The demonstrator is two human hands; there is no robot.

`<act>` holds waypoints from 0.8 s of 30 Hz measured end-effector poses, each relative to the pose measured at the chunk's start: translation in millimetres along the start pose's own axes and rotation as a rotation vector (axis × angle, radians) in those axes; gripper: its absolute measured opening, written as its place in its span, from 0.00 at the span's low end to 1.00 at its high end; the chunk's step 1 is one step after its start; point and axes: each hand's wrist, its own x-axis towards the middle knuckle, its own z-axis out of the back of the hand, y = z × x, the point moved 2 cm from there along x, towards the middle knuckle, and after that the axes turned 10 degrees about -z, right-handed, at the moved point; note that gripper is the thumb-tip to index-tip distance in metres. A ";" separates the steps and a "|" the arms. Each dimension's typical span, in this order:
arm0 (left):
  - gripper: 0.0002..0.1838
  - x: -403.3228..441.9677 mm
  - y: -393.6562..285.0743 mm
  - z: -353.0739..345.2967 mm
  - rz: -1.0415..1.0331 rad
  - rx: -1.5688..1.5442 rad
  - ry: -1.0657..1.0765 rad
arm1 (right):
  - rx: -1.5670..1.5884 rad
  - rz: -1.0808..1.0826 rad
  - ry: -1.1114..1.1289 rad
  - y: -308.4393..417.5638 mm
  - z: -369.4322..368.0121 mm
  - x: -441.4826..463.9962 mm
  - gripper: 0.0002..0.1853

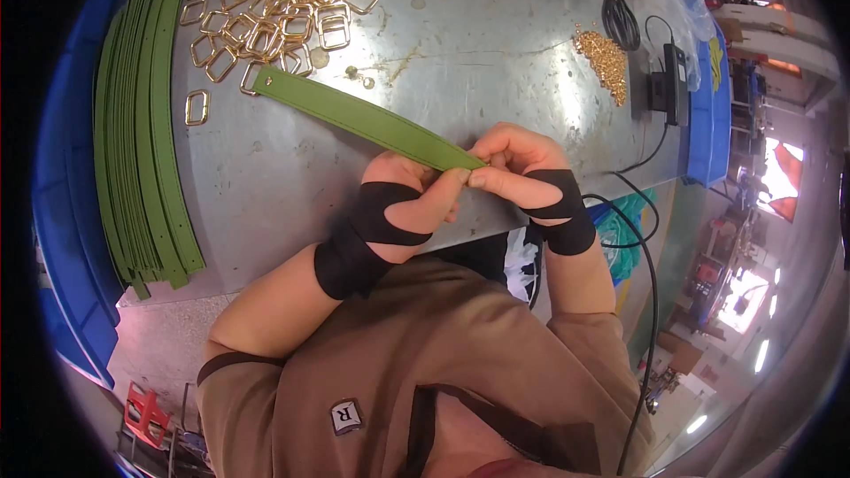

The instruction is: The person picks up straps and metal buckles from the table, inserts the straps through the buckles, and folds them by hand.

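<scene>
A green strap (354,118) with stitched edges stretches across the metal table. Its far end carries a small gold stud and has a gold rectangular ring (249,80) at it; whether the strap is looped through that ring I cannot tell. My left hand (412,199), in a black wrist support, pinches the strap near its close end. At the very tip, my right hand (522,168) closes thumb and fingers on the strap, touching the left fingertips. Anything small between the fingers is hidden.
Stacked green straps (142,133) lie on the left, beside a heap of gold rings (283,13). Small gold hardware sits in two piles (602,66) at the right. Beyond are a black device (670,84) with cables and a blue bin (708,137).
</scene>
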 end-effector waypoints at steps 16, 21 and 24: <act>0.08 -6.6 10.0 -2.4 -0.198 0.228 0.005 | -0.470 0.043 -0.033 22.2 -3.6 -1.5 0.03; 0.07 -8.8 9.1 -2.7 -0.208 0.182 -0.008 | -0.578 0.175 0.036 25.9 -5.8 -1.0 0.03; 0.06 -9.9 5.4 -3.2 -0.176 0.051 -0.046 | -0.519 0.155 0.040 21.8 -7.8 -1.2 0.03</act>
